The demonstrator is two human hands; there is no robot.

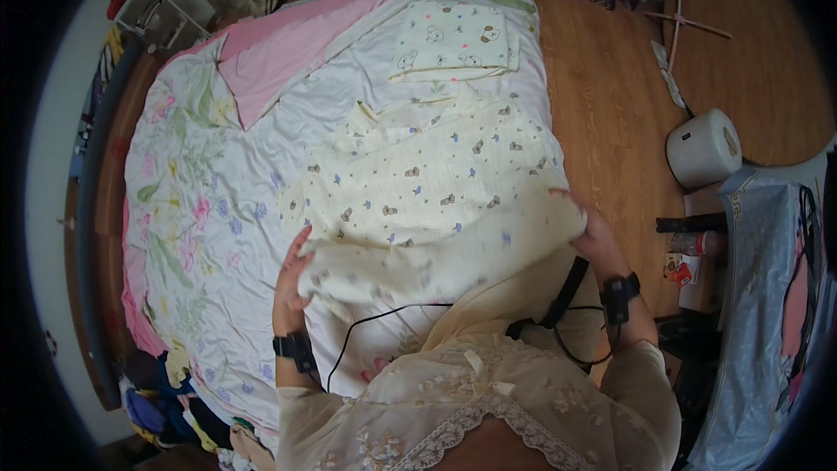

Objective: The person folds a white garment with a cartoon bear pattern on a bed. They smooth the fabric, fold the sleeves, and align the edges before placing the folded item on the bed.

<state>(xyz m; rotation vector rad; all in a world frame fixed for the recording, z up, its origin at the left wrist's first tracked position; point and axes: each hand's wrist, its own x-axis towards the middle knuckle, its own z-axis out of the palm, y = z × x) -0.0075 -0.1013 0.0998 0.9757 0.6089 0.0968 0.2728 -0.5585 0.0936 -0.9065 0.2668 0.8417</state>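
Note:
A cream printed garment (418, 176), with what looks like a collar at its far end, lies spread on the bed in front of me. Its near part is lifted and folded over in a loose band, blurred by motion. My right hand (592, 232) grips the right end of this band, over the bed's edge. At the left end, my left hand (294, 271) holds the cloth's side, fingers up and thumb lower; the exact grip is partly hidden. Beyond the garment rests a folded pale cloth (451, 42) printed with animal faces.
A floral sheet (229, 209) covers the bed, with pink bedding (288, 59) at the far left. Clothes (176, 405) lie heaped at the near left. On the right are wooden floor (588, 91), a white tissue-roll holder (696, 147) and a cloth-covered table (752, 314). A black cable (379, 311) crosses before me.

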